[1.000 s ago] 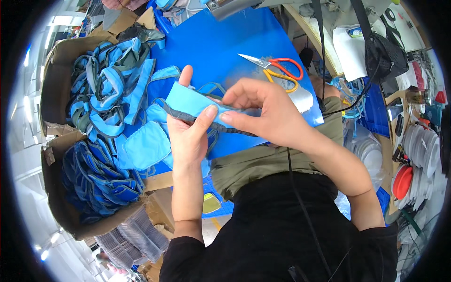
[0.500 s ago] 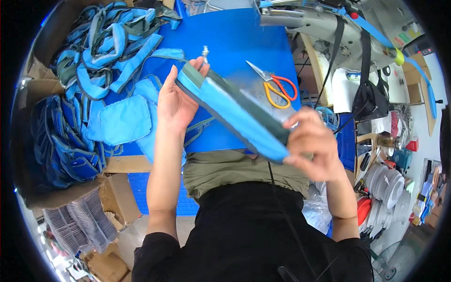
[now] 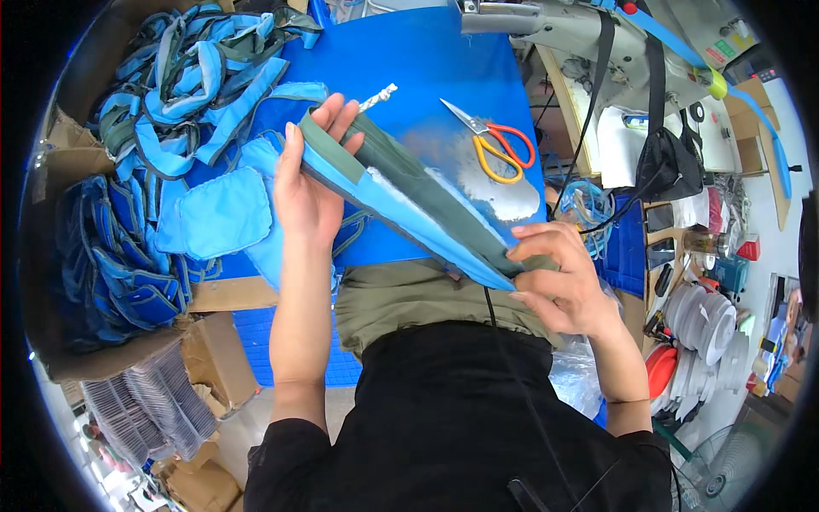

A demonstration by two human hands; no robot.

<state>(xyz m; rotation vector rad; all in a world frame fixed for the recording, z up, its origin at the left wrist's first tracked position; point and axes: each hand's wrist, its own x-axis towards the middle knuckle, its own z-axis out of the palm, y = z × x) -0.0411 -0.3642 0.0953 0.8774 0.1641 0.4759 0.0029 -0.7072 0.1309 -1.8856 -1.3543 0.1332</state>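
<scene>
A long strip of blue and dark green fabric [image 3: 426, 213] is stretched slantwise between my hands, above the blue table [image 3: 392, 51]. My left hand [image 3: 317, 166] holds its upper left end, thumb on the near edge and fingers behind the strip. At the lower right end, my right hand [image 3: 559, 277] pinches the fabric between thumb and fingers. The strip looks folded lengthwise, with a pale edge showing along the middle. Beyond it lie scissors [image 3: 495, 141] with one orange-red and one yellow handle. A short whitish twisted piece [image 3: 378, 97] shows just past my left fingertips.
Blue and green fabric loops [image 3: 196, 94] heap up at the far left. Light blue padded pieces [image 3: 223, 218] lie left of my left forearm. A cardboard box [image 3: 51, 282] holds dark blue pieces. A sewing machine [image 3: 563, 30] stands far right, with a black bag [image 3: 670, 166] hanging nearby.
My right hand has shifted slightly down and left, and the strip has turned to show more of its green side. The left hand has moved a little left.
</scene>
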